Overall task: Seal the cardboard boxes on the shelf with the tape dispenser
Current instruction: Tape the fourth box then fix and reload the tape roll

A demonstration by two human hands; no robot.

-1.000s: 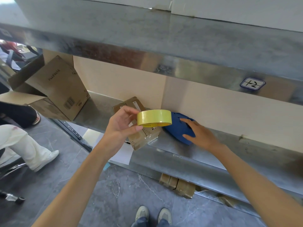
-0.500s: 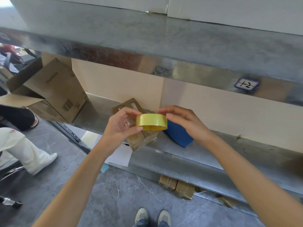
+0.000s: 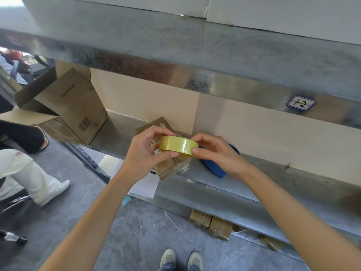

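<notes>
At the left end of the shelf (image 3: 254,184) stands the large cardboard box (image 3: 72,106), tilted and with its flaps open toward the left, so it is not sealed yet and probably waits for its turn. Next comes the left hand (image 3: 144,153), whose thumb and fingers are curled round the left side of the tape roll (image 3: 178,145) and pinch it. The roll is held flat in the air above the front edge of the shelf, just over the small cardboard box (image 3: 170,169), which lies at an angle at that edge. The right hand (image 3: 216,151) pinches the right side of the same roll, fingers over the top and thumb at the near rim. Two hands on one roll suggest that the person is looking for the loose end of the tape, or prepares to load the roll. The blue tape dispenser (image 3: 212,166) lies on the shelf just behind the right hand, partly hidden by it and held by nobody. By count: one large box, one small box for sure (a flat brown piece behind it may be a second, this cannot be told), one roll, one dispenser, two hands. Far right, on the front edge of the upper shelf (image 3: 175,45), is one label (image 3: 300,102)
</notes>
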